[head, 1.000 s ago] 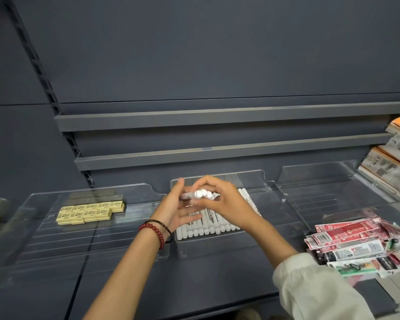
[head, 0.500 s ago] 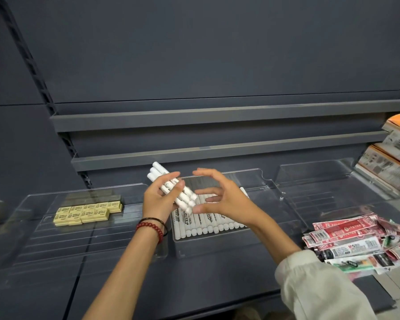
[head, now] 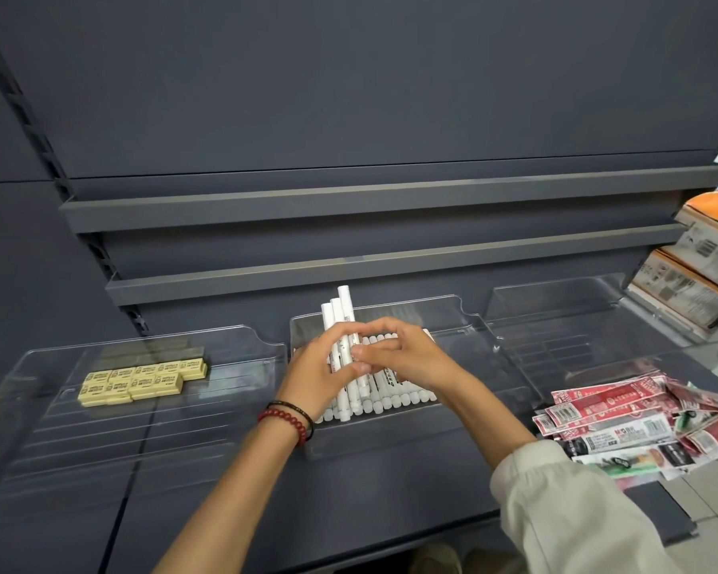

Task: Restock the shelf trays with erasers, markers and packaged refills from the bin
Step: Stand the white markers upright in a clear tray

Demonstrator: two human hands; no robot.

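My left hand (head: 314, 372) grips a small bundle of white markers (head: 340, 321), held nearly upright over the middle clear tray (head: 452, 312). My right hand (head: 407, 354) closes its fingers on the same bundle from the right, fingertips meeting my left thumb. Under both hands a row of white markers (head: 394, 397) lies flat in that tray. Yellow erasers (head: 142, 381) sit in a block in the left clear tray (head: 241, 345). Red and white packaged refills (head: 622, 420) lie heaped at the right, beside the right clear tray (head: 556, 308), which holds nothing I can see.
Two dark grey shelf rails (head: 369, 200) run across the back panel above the trays. Orange and white boxed goods (head: 697, 267) stand on the neighbouring shelf at the far right. The dark shelf front (head: 390, 511) lies below my forearms. The bin is out of view.
The marker bundle has swung from tilting up-left in my left hand to nearly upright, lower over the tray. My right hand has come in and closed on it.
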